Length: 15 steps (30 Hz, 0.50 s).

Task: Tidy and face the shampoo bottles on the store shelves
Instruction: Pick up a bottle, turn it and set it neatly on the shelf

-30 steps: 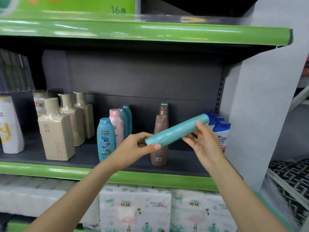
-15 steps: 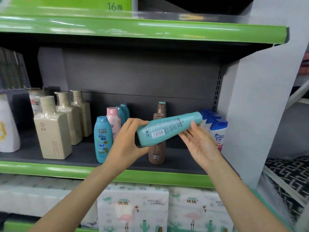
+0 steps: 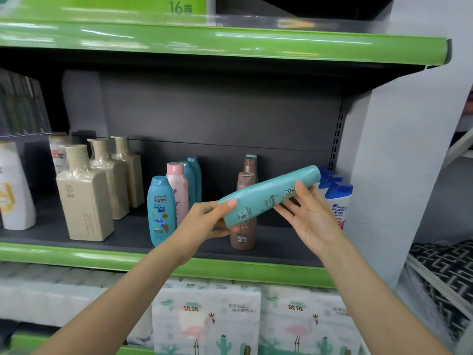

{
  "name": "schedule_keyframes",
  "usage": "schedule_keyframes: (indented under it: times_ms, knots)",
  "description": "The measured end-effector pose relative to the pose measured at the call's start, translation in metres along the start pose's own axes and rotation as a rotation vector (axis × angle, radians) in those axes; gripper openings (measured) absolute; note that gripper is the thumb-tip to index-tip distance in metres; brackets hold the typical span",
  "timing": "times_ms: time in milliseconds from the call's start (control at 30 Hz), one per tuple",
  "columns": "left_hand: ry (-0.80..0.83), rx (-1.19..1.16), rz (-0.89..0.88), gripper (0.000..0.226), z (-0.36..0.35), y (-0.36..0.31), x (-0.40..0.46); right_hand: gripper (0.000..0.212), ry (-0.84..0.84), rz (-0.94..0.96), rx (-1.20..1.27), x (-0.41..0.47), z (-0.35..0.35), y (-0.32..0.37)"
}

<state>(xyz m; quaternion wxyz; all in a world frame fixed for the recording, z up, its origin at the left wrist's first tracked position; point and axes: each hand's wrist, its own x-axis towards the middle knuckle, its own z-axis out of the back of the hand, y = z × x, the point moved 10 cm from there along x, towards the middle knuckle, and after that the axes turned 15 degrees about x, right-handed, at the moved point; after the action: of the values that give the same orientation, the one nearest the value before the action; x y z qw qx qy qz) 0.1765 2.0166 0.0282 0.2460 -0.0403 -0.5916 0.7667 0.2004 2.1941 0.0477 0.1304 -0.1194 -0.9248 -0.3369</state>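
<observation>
Teal shampoo bottle [image 3: 268,194] tilted, off shelf [image 3: 163,261]: left hand [image 3: 204,226] grips base, right hand [image 3: 309,216] fingers straight, supporting neck.

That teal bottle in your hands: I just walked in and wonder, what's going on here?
A person is holding the teal bottle tilted in front of the shelf. The left hand grips its base; the right hand supports it near the cap. It is not yet back among the standing bottles, such as the brown bottle behind it.
</observation>
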Motion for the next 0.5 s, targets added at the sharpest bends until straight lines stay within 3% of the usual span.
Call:
schedule_keyframes:
  times_ms: [133,233,367,500]
  knots:
    - [-0.043,0.095,0.025,0.03,0.002,0.002,0.007,0.025,-0.163,0.039,-0.156,0.002,0.015,0.007]
    - [-0.155,0.224,-0.054,0.02,0.009,-0.005,0.013,0.019,-0.265,0.042,-0.232,0.002,0.024,0.01]
    - [-0.315,0.468,-0.215,0.006,0.023,-0.024,0.017,0.021,-0.3,0.08,-0.324,0.001,0.029,0.021]
    - [-0.443,0.581,-0.299,0.007,0.03,-0.039,0.024,0.025,-0.322,0.126,-0.443,0.001,0.034,0.032]
